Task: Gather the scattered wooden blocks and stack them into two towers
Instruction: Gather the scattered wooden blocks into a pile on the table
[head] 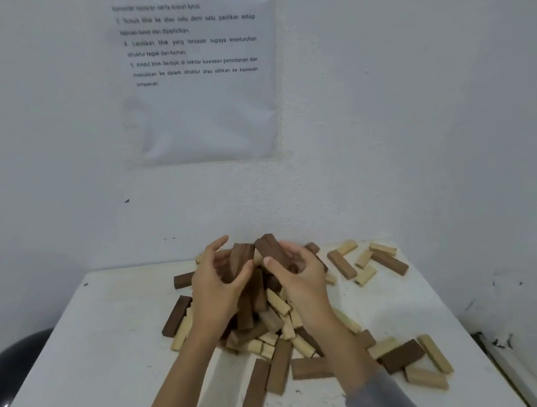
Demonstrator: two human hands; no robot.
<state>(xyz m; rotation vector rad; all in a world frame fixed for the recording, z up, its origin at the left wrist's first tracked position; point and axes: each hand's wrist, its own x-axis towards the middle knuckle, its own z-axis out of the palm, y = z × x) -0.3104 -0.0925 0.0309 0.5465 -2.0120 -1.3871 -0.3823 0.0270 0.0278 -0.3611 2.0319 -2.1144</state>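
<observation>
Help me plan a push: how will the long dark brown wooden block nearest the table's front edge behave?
The long dark brown wooden block looks solid, so it is probably stiff. It lies flat on the white table, so it should slide rather than roll. Its flat, square-edged sides should pinch easily without slipping.
</observation>
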